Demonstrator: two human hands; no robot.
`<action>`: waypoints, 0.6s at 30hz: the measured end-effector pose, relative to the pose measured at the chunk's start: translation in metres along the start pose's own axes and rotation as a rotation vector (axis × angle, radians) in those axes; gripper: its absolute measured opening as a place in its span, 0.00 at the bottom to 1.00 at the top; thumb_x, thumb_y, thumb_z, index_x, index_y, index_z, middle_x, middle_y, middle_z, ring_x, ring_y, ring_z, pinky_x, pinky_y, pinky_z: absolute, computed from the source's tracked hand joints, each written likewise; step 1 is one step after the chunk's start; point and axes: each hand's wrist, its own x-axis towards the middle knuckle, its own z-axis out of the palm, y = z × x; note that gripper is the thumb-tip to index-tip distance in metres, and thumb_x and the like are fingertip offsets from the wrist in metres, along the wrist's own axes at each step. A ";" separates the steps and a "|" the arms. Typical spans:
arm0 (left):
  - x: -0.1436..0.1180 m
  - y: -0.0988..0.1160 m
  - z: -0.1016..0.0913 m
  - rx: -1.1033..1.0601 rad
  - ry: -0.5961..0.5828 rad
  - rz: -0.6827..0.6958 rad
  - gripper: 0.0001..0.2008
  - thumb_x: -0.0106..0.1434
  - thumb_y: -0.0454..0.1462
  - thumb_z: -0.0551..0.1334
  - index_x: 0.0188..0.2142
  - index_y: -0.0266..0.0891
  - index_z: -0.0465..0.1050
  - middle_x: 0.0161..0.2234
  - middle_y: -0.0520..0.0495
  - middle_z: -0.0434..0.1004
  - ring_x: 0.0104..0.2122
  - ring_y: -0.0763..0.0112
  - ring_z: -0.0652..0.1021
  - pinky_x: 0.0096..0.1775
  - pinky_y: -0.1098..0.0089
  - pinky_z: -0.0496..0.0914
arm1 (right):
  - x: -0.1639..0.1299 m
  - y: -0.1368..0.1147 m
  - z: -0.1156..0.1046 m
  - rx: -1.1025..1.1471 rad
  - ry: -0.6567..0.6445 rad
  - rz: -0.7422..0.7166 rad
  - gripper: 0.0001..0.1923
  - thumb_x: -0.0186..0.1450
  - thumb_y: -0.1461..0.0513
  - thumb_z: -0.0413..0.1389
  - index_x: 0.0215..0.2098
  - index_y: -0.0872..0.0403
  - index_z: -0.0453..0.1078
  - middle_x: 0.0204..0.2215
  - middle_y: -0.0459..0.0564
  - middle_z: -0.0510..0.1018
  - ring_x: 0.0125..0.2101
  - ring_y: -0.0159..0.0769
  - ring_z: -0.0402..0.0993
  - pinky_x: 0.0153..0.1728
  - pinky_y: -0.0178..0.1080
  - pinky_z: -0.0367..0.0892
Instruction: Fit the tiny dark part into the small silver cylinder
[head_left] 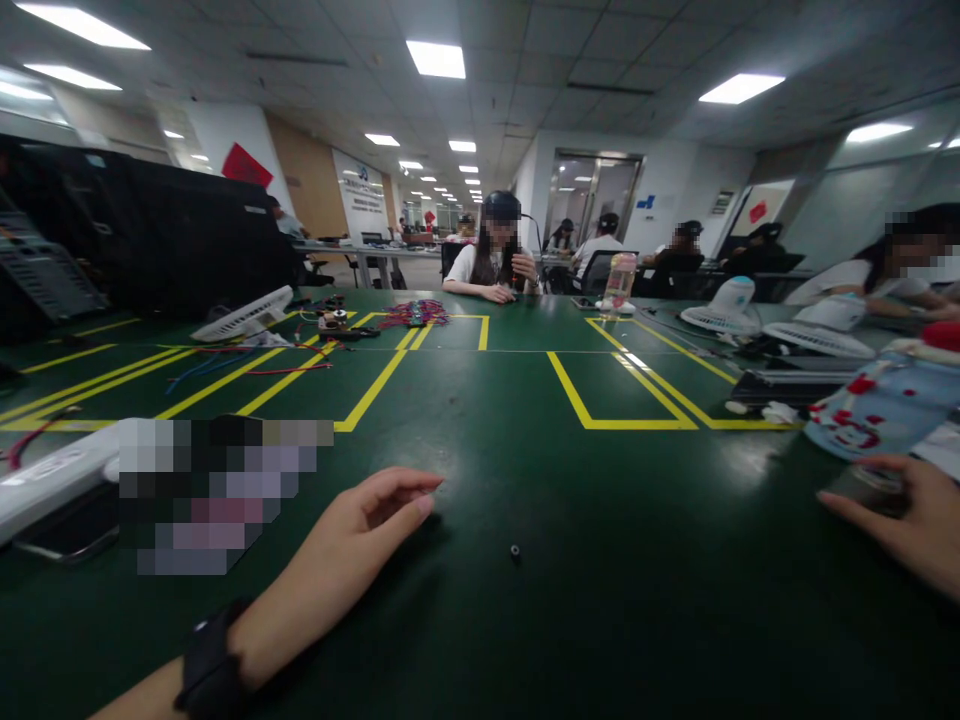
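Note:
My left hand [375, 520], with a black band [214, 660] on the wrist, rests over the green table. Its fingers are loosely bent, thumb apart from them, with nothing between. To the right of its fingertips lies a small dark ring-like part [515, 551] with a pale centre, too small to name. At the right edge my right hand [919, 520] has thumb and fingers around a small round, see-through container [874, 488], partly hidden by the hand. Just behind it stands a light blue patterned container [877, 405] with a red top.
Yellow tape [637, 424] marks the green table [465, 640]. A white device [60, 475] and a phone [75, 525] lie at left. Wires [416, 313] and white fans [244, 315] sit farther back. Across the table sits a person [491, 250]; a bottle [621, 280] stands nearby.

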 end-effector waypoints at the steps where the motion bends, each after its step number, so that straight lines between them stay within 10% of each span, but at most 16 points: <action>1: 0.000 -0.002 0.000 -0.008 0.000 -0.002 0.15 0.63 0.46 0.58 0.47 0.45 0.72 0.42 0.49 0.79 0.42 0.62 0.77 0.43 0.65 0.70 | -0.002 -0.008 -0.002 -0.078 -0.024 0.025 0.37 0.50 0.39 0.55 0.47 0.57 0.64 0.38 0.64 0.72 0.32 0.49 0.73 0.28 0.46 0.65; 6: -0.001 -0.005 -0.001 -0.007 0.001 0.005 0.15 0.63 0.46 0.59 0.46 0.44 0.73 0.41 0.49 0.78 0.41 0.61 0.77 0.42 0.65 0.69 | -0.041 -0.129 -0.019 -0.123 0.180 -0.318 0.37 0.61 0.45 0.51 0.60 0.58 0.54 0.56 0.64 0.60 0.58 0.56 0.54 0.55 0.55 0.54; 12: -0.004 -0.003 -0.002 0.020 -0.002 0.010 0.15 0.64 0.46 0.58 0.46 0.46 0.73 0.43 0.50 0.78 0.44 0.60 0.76 0.44 0.65 0.68 | -0.107 -0.293 -0.012 0.464 -0.537 -0.769 0.24 0.64 0.54 0.52 0.58 0.46 0.60 0.53 0.48 0.65 0.51 0.34 0.62 0.52 0.41 0.63; 18: -0.004 -0.004 -0.006 0.038 -0.036 0.019 0.14 0.64 0.47 0.57 0.45 0.46 0.72 0.43 0.50 0.77 0.45 0.59 0.75 0.45 0.64 0.67 | -0.099 -0.307 -0.011 0.585 -0.567 -0.759 0.11 0.68 0.62 0.46 0.38 0.52 0.71 0.38 0.47 0.72 0.40 0.28 0.67 0.42 0.34 0.65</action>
